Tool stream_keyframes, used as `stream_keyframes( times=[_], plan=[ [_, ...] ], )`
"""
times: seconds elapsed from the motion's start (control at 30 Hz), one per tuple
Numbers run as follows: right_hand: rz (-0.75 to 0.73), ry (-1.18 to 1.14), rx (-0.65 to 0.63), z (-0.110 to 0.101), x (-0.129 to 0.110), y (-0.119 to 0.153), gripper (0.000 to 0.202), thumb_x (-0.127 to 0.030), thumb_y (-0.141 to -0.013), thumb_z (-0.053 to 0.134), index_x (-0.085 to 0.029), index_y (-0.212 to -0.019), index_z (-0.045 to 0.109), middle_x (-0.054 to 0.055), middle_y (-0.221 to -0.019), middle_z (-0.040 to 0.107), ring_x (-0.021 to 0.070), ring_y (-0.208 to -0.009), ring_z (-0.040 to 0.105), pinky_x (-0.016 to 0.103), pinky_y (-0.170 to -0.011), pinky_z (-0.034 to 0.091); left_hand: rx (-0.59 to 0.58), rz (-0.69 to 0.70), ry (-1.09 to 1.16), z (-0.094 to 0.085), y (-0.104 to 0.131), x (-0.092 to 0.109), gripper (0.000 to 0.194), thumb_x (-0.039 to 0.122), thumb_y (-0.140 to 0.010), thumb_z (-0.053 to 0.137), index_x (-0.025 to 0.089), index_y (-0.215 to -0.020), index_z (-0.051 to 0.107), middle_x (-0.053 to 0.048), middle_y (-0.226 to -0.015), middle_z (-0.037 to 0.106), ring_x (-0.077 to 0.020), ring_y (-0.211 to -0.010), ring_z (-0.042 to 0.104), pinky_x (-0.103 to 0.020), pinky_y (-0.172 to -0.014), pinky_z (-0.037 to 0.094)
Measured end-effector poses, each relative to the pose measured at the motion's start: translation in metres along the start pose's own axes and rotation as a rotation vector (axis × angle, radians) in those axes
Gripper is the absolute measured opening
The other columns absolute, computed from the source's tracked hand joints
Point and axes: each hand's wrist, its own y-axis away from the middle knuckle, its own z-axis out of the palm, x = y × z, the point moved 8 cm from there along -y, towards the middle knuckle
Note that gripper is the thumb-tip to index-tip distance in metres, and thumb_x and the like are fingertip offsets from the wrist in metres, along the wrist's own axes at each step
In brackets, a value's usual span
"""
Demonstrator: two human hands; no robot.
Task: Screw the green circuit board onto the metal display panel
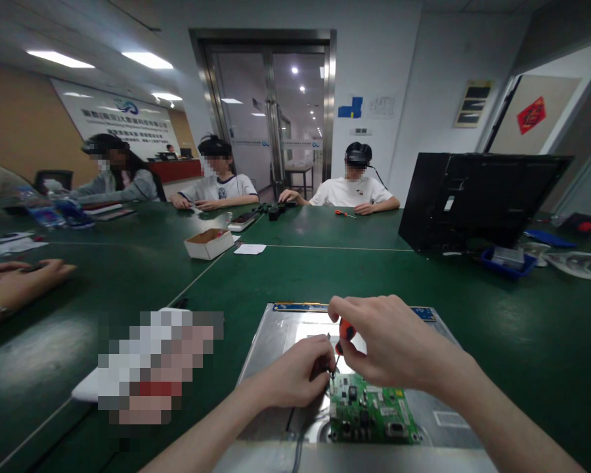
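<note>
My right hand (387, 338) grips an orange and black screwdriver (345, 330), its thin shaft pointing down. The tip meets the upper left corner of a green circuit board (369, 408). Close beside the tip, my left hand (300, 371) is closed in a pinch; whatever its fingers hold is hidden. The board lies on a flat silver metal panel (263, 351), which looks like the back of a display. Blue strips (300, 307) run along the panel's far edge. A grey cable (299, 447) passes under my left wrist toward the front.
A black monitor (482, 200) stands at right, near a blue tray (507, 263). A small open box (208, 244) sits mid-table. Left of the panel lies a blurred white and pink item (152, 368). Another person's hands (24, 282) are at far left; several people sit opposite.
</note>
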Motion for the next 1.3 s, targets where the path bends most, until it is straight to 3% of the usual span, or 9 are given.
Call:
stream_keyframes(
  times=[0.17,0.23,0.4,0.6,0.73,0.83,1.07,1.2,1.3],
  plan=[
    [0.012,0.063,0.022,0.004,0.001,-0.003,0.011,-0.033,-0.090,0.058,-0.022,-0.090,0.058,0.000,-0.073,0.070,0.0153,-0.061,0.060,0.027,-0.051,0.021,-0.009,0.015,-0.001,0.001,0.000,0.001,0.023,0.005,-0.073,0.049,0.018,-0.092,0.052,-0.002,-0.085,0.056,-0.0167,-0.072,0.051,-0.027,-0.065,0.041],
    [0.024,0.078,0.028,0.006,0.003,-0.004,0.005,-0.025,-0.087,0.058,-0.022,-0.090,0.057,0.000,-0.072,0.070,0.0147,-0.059,0.059,0.027,-0.050,0.020,-0.028,-0.007,0.012,0.002,0.000,-0.002,0.021,0.006,-0.074,0.050,0.018,-0.091,0.053,-0.002,-0.084,0.056,-0.0164,-0.071,0.050,-0.026,-0.062,0.040],
    [0.005,0.001,0.035,0.002,0.002,-0.002,0.022,-0.018,-0.076,0.062,-0.020,-0.097,0.055,0.001,-0.081,0.071,0.0164,-0.063,0.062,0.026,-0.051,0.024,-0.025,-0.022,0.013,0.001,0.000,-0.002,0.022,0.008,-0.072,0.051,0.018,-0.091,0.054,-0.003,-0.087,0.057,-0.0186,-0.076,0.051,-0.028,-0.067,0.043],
    [0.022,0.108,0.023,0.004,0.003,-0.003,0.019,-0.041,-0.093,0.057,-0.022,-0.089,0.060,0.002,-0.074,0.072,0.0199,-0.063,0.065,0.028,-0.051,0.022,-0.025,0.007,0.043,0.001,0.000,0.002,0.024,0.005,-0.073,0.049,0.018,-0.093,0.051,-0.002,-0.087,0.056,-0.0158,-0.071,0.051,-0.025,-0.062,0.041],
    [0.056,0.130,0.040,0.006,0.005,-0.005,0.007,-0.025,-0.089,0.057,-0.021,-0.094,0.059,0.002,-0.074,0.072,0.0185,-0.062,0.064,0.028,-0.051,0.022,-0.023,-0.035,0.021,0.003,0.001,-0.005,0.022,0.006,-0.072,0.050,0.018,-0.090,0.052,-0.001,-0.086,0.055,-0.0161,-0.072,0.050,-0.025,-0.062,0.042],
    [0.025,0.040,0.027,0.004,0.002,-0.003,0.015,-0.018,-0.081,0.058,-0.019,-0.096,0.056,0.003,-0.081,0.071,0.0163,-0.063,0.063,0.027,-0.051,0.028,-0.037,-0.046,0.014,0.003,0.001,-0.006,0.022,0.008,-0.073,0.051,0.018,-0.092,0.054,-0.003,-0.088,0.058,-0.0182,-0.077,0.052,-0.027,-0.067,0.043],
    [0.021,0.074,0.009,0.003,0.004,-0.004,0.017,-0.038,-0.091,0.060,-0.022,-0.092,0.059,0.002,-0.076,0.072,0.0185,-0.065,0.065,0.027,-0.052,0.024,-0.010,0.024,0.031,-0.003,-0.001,0.006,0.029,0.005,-0.070,0.050,0.018,-0.096,0.053,-0.002,-0.088,0.057,-0.0177,-0.075,0.052,-0.027,-0.067,0.043],
    [0.034,0.085,0.019,0.005,0.004,-0.005,0.007,-0.026,-0.087,0.061,-0.021,-0.090,0.058,0.001,-0.075,0.072,0.0163,-0.061,0.063,0.027,-0.051,0.022,-0.028,-0.037,0.034,-0.001,0.001,0.001,0.020,0.007,-0.072,0.051,0.018,-0.089,0.053,-0.002,-0.085,0.057,-0.0168,-0.072,0.051,-0.026,-0.063,0.042],
    [0.011,0.034,0.028,0.002,0.001,-0.003,0.016,-0.019,-0.079,0.062,-0.020,-0.094,0.055,0.001,-0.081,0.071,0.0156,-0.063,0.062,0.026,-0.051,0.025,-0.019,-0.052,0.023,-0.001,0.001,-0.001,0.020,0.009,-0.073,0.053,0.018,-0.091,0.054,-0.003,-0.089,0.058,-0.0186,-0.077,0.052,-0.028,-0.067,0.043]
  ],
)
